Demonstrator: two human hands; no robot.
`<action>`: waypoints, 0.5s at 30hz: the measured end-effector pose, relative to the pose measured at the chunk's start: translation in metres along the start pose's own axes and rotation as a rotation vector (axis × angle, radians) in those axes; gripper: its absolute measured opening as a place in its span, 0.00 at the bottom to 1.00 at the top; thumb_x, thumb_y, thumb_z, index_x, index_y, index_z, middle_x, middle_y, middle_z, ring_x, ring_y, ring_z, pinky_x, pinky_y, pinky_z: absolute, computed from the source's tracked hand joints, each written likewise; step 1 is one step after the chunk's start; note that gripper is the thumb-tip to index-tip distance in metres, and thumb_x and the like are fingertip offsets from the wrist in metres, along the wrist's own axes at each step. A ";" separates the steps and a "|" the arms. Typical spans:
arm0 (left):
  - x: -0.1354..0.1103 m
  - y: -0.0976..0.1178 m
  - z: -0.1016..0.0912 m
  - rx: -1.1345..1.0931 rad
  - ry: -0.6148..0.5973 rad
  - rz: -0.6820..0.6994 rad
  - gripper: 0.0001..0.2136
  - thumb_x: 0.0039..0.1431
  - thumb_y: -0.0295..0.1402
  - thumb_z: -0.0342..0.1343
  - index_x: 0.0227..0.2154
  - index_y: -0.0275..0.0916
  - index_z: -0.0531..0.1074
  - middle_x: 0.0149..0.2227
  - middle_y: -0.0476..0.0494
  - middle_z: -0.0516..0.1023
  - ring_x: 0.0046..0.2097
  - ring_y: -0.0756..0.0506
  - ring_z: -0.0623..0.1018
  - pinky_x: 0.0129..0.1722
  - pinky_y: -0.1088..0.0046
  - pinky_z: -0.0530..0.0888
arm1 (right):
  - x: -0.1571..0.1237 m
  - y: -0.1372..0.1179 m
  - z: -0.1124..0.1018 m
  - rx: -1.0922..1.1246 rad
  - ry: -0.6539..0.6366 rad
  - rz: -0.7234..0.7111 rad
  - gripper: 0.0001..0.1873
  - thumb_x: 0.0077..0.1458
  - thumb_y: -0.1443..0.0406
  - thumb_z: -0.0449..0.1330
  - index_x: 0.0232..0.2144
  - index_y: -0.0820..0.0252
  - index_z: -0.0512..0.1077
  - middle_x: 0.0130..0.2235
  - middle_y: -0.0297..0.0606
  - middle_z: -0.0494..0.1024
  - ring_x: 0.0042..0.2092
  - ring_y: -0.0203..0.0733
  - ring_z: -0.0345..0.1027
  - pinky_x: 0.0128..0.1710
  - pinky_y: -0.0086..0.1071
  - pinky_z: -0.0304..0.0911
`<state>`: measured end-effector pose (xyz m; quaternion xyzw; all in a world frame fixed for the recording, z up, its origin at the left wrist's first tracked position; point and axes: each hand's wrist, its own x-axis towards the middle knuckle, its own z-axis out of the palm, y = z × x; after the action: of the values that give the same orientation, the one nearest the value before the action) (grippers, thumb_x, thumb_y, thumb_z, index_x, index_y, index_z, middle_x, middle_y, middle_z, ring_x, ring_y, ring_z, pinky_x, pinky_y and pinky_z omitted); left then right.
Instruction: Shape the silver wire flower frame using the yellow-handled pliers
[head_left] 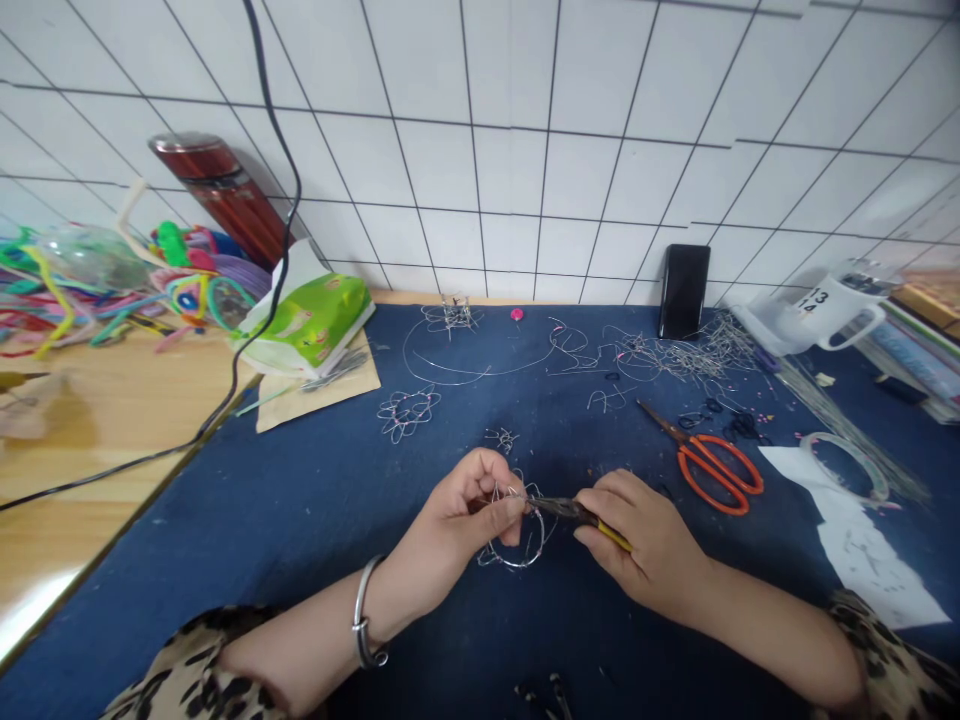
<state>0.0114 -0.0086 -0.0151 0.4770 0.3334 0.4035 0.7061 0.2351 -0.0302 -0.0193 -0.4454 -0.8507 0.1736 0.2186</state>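
Note:
In the middle of the head view, my left hand (480, 505) pinches a round silver wire piece (517, 562) with loops around its ring. My right hand (637, 545) is wrapped round a pair of pliers (562, 508) with dark jaws and a yellow handle. The jaw tips reach the wire at my left thumb and fingertip; whether they grip it is too small to tell. Just beyond my left hand lies a small cluster of bent wire bits (502, 438). Farther left rests a flower-shaped wire ring (409, 412) with pink beads.
Orange-handled scissors (720, 470) lie right of my hands. Behind them are tangled wires (675, 355), a black phone (684, 292) against the wall and a white mug (825, 310). At left, a green tissue pack (322, 320), a red thermos (232, 200) and a black cable (292, 190).

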 end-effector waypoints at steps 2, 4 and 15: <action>0.000 0.001 0.000 -0.035 -0.009 -0.023 0.03 0.59 0.26 0.51 0.33 0.36 0.63 0.30 0.49 0.70 0.27 0.54 0.69 0.28 0.78 0.65 | 0.001 0.001 0.000 -0.005 0.002 -0.009 0.12 0.57 0.60 0.51 0.40 0.61 0.67 0.34 0.40 0.66 0.36 0.40 0.59 0.37 0.35 0.59; 0.000 0.001 0.000 -0.055 -0.013 -0.047 0.02 0.59 0.25 0.51 0.32 0.36 0.63 0.28 0.49 0.70 0.26 0.54 0.69 0.27 0.78 0.64 | 0.001 0.001 0.001 -0.011 0.007 -0.017 0.12 0.57 0.60 0.51 0.40 0.61 0.67 0.34 0.40 0.66 0.36 0.40 0.59 0.37 0.35 0.59; 0.000 -0.001 0.000 -0.028 0.045 -0.016 0.04 0.57 0.24 0.52 0.32 0.37 0.63 0.30 0.50 0.69 0.26 0.55 0.68 0.27 0.78 0.65 | 0.003 0.000 0.001 -0.070 0.009 -0.024 0.13 0.56 0.60 0.52 0.41 0.60 0.66 0.35 0.40 0.66 0.37 0.41 0.58 0.37 0.37 0.58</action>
<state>0.0116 -0.0092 -0.0159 0.4552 0.3476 0.4131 0.7080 0.2332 -0.0281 -0.0200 -0.4434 -0.8606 0.1390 0.2086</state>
